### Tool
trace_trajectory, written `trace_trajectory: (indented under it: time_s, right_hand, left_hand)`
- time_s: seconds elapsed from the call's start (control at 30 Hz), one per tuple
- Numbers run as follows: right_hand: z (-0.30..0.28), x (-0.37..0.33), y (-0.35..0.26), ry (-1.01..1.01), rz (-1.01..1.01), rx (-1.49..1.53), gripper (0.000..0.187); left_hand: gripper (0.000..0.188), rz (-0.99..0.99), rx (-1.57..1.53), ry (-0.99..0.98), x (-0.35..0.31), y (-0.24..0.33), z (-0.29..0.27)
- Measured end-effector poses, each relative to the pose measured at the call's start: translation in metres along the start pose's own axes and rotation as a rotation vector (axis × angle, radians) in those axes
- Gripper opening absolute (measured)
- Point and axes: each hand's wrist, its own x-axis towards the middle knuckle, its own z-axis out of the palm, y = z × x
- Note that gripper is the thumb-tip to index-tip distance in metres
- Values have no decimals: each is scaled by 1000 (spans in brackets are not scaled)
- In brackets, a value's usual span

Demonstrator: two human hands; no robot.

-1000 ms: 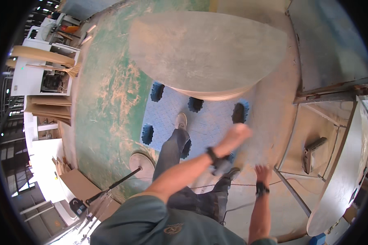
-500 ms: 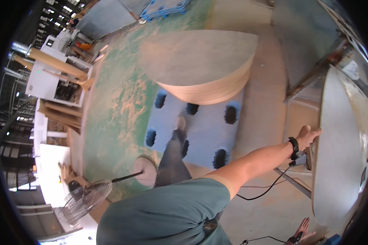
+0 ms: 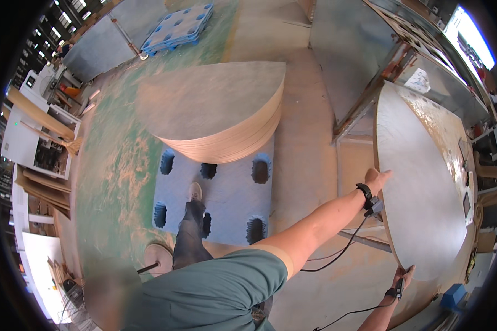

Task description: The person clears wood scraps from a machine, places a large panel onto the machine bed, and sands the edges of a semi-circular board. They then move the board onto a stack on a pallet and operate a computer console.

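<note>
A thin, grey, curved-edged board [image 3: 419, 187] lies partly over a worktable on the right. My left hand [image 3: 377, 181] grips its near edge around the middle, thumb on top and the other fingers partly hidden by the rim. At the board's lower end, my right hand [image 3: 404, 276] closes on the edge with its fingertips. Both wrists wear dark straps with small devices and cables. To the left rises a tall stack of similar boards [image 3: 215, 99], grey on top with pale wood-coloured edges.
A blue plastic pallet [image 3: 232, 204] with dark holes supports the stack, and one of my feet stands on it. Behind the worktable [image 3: 444, 124] is a rusty metal frame [image 3: 370, 91]. A blue block [image 3: 453, 296] sits at lower right. More pallets [image 3: 176, 27] lie far off.
My right hand, spread and apart from the board before, now holds its lower edge. My left hand keeps its grip. The view has swung toward the right, showing more of the worktable.
</note>
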Motion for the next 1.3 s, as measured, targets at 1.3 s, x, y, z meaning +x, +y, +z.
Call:
trace_trajectory:
  time_s: [1.3]
  right_hand:
    - [99, -188, 140, -204, -479, -1422, 47]
  left_hand:
    - [74, -173, -287, 1228, -237, -18, -635]
